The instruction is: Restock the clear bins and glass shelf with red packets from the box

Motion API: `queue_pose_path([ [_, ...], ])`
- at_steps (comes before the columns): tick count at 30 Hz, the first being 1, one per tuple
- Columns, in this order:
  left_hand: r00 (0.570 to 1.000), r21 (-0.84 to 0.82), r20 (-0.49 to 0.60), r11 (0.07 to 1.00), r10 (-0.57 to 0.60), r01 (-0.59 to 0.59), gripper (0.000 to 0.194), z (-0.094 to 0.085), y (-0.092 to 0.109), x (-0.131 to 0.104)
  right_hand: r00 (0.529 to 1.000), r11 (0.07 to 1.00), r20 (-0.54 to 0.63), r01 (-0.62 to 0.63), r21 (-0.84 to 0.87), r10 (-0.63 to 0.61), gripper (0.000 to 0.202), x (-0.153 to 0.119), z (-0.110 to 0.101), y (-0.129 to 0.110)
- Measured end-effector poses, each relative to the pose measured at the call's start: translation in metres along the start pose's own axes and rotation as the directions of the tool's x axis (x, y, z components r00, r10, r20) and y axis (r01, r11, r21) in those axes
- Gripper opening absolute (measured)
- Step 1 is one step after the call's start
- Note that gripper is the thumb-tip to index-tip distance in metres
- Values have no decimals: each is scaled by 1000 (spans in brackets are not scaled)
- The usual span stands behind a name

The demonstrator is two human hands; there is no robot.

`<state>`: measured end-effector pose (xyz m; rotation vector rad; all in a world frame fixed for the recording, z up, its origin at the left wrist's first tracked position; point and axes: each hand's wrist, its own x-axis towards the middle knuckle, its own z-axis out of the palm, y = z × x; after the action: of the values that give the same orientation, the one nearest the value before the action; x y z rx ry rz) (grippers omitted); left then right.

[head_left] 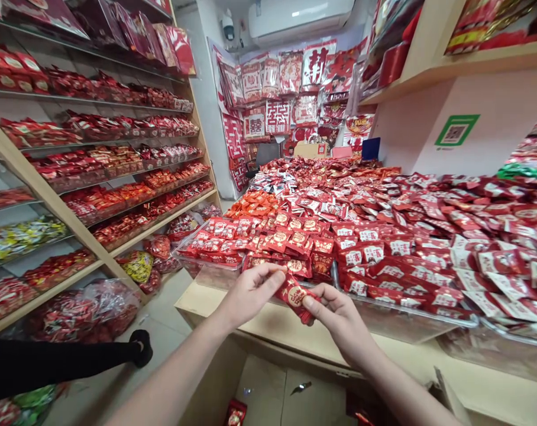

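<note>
A red packet with gold print (297,296) hangs tilted between my two hands, just above the front edge of the counter. My left hand (253,291) pinches its upper left end. At the lower right end, my right hand (333,313) grips it between thumb and fingers. Right behind the hands, rows of similar red packets (295,242) fill a clear bin. To the right sit red packets with white labels (375,254) in another clear bin (406,319).
Shelves of packaged sweets (117,157) line the left side. A person's black-clad leg and shoe (141,348) show at the lower left. Below the counter edge (206,303), a red packet (236,412) lies low down. A green-framed code sign (455,131) is on the right wall.
</note>
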<state>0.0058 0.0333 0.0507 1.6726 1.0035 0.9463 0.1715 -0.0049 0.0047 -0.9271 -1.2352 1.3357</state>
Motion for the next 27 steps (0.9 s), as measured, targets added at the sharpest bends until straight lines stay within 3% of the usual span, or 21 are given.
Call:
queue_pose_path([
  [4, 996, -79, 90, 997, -8, 15, 23, 14, -16, -11, 1000, 999, 0, 2, -42, -2, 29, -1, 1, 8],
  [10, 995, 32, -48, 996, 82, -80, 22, 20, -43, -18, 996, 978, 88, 38, -205, -20, 29, 1, 1, 19],
  [13, 992, 57, -64, 993, 106, -102, 25, 19, -58, -25, 991, 956, 133, 46, -290, -8, 30, 1, 2, 23],
  [17, 998, -46, -62, 999, 13, -16, 29, 19, -81, -31, 985, 941, 166, 5, -339, 55, 29, 1, 4, 31],
  [21, 980, -219, -143, 970, -137, 104, 30, 23, -102, -31, 974, 953, 171, -99, -286, 152, 27, 3, 5, 39],
  [24, 969, -305, -146, 941, -198, 146, 36, 26, -107, -29, 979, 959, 146, -100, -264, 143, 29, 4, 7, 39],
  [27, 957, -423, -126, 886, -263, 188, 39, 28, -99, -29, 981, 977, 142, -108, -182, 134, 30, 4, 9, 32],
])
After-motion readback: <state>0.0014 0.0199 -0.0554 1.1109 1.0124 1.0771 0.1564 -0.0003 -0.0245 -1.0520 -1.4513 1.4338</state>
